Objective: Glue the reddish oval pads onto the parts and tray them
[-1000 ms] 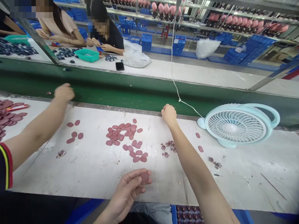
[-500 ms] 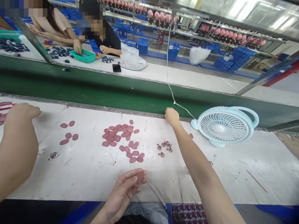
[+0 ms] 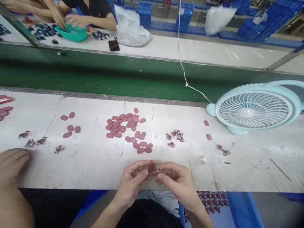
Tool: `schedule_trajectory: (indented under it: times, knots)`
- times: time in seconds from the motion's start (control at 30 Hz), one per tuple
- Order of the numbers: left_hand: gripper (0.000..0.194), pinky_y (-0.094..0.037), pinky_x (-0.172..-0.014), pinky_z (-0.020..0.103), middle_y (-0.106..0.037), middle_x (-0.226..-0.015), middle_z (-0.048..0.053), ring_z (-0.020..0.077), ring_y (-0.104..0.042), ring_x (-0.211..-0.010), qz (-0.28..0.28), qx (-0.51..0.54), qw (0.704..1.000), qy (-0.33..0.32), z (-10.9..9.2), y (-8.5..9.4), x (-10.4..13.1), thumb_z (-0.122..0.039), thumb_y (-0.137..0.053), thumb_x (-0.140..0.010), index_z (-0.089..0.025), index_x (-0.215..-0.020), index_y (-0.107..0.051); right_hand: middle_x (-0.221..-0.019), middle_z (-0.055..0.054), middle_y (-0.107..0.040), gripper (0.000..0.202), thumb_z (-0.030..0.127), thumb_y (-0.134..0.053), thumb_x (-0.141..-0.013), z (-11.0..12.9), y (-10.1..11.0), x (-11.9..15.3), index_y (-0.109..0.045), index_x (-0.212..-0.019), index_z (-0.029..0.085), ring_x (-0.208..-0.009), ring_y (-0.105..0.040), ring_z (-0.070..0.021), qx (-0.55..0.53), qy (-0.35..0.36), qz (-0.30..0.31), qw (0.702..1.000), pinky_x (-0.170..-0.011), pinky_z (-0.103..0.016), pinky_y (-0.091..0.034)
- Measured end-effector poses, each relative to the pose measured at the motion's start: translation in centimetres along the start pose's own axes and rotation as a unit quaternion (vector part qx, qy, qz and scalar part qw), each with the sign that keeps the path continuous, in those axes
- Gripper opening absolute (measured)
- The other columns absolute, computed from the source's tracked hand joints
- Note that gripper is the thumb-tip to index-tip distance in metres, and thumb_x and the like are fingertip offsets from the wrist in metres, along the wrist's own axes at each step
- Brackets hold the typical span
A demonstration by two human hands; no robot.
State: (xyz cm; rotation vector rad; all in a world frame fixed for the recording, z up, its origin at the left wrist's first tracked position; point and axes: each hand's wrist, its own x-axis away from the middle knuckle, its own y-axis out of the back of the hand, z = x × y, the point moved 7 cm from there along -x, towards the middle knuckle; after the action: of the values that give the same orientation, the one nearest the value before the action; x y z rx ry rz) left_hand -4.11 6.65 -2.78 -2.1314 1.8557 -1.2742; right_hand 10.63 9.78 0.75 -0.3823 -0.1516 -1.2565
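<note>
My left hand [image 3: 133, 179] pinches a dark red oval disc [image 3: 151, 167] between thumb and fingers, above the near edge of the white table. Just right of it, my right hand [image 3: 178, 179] grips a small shiny reddish clip-like piece [image 3: 158, 170]. The two pieces are close together; whether they touch I cannot tell. Beyond my hands lies a loose pile of red oval discs [image 3: 115, 125], with a smaller group of discs [image 3: 140, 150] nearer me. Several shiny clip-like pieces [image 3: 177, 134] sit to the right of them.
A light blue fan [image 3: 254, 109] stands at the right, its white cord [image 3: 182, 69] running upward. At the left edge rests another person's hand [image 3: 13, 163], near more clip-like pieces [image 3: 30, 143]. Across the green belt [image 3: 106, 76], people work around a green basket [image 3: 73, 33]. A blue crate [image 3: 243, 209] is below the table.
My right hand has come back from the table's far edge to meet my left hand, now holding a clip-like piece. The neighbour's hand has drawn back. The view has tilted down.
</note>
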Motion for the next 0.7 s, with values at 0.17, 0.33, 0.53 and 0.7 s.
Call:
schedule_trajectory:
  times: [0.17, 0.33, 0.53, 0.7]
  knots:
    - [0.025, -0.059, -0.081, 0.030, -0.079, -0.114, 0.011, 0.0243, -0.074, -0.099, 0.031, -0.037, 0.999, 0.005, 1.1, -0.9, 0.4, -0.026, -0.083, -0.078, -0.020, -0.102, -0.080, -0.080, 0.003, -0.079, 0.022, 0.036, -0.083, -0.071, -1.1, 1.3, 1.1, -0.080, -0.092, 0.042, -0.068, -0.076, -0.0255, -0.035, -0.022, -0.050, 0.998, -0.066, -0.040, -0.065]
    - [0.024, -0.060, -0.086, 0.031, -0.080, -0.111, 0.010, 0.0231, -0.075, -0.098, 0.027, -0.037, 0.999, 0.021, 2.1, -1.1, 0.4, -0.022, -0.083, -0.078, -0.019, -0.101, -0.079, -0.083, 0.001, -0.078, 0.016, 0.033, -0.080, -0.078, -1.4, 1.8, 2.0, -0.080, -0.094, 0.036, -0.073, -0.075, -0.0232, -0.019, -0.030, -0.080, 0.996, -0.069, -0.036, -0.065]
    - [0.012, -0.059, -0.082, 0.028, -0.082, -0.096, 0.006, 0.0181, -0.075, -0.087, 0.034, -0.014, 0.999, 0.035, 2.6, -1.6, 0.3, -0.019, -0.084, -0.076, -0.019, -0.085, -0.076, -0.090, -0.001, -0.077, 0.011, 0.030, -0.076, -0.085, -0.8, 2.2, 2.6, -0.077, -0.096, 0.030, -0.078, -0.073, -0.0200, 0.038, -0.015, -0.071, 0.997, -0.071, -0.032, -0.062]
    - [0.009, -0.059, -0.081, 0.031, -0.081, -0.100, 0.008, 0.0214, -0.075, -0.087, 0.049, -0.035, 0.998, 0.024, 2.8, -2.4, 0.5, -0.022, -0.082, -0.079, -0.017, -0.073, -0.078, -0.090, -0.001, -0.074, 0.010, 0.029, -0.075, -0.087, -0.6, 2.7, 2.8, -0.076, -0.097, 0.028, -0.075, -0.071, -0.0163, 0.036, -0.022, -0.065, 0.997, -0.069, -0.028, -0.060]
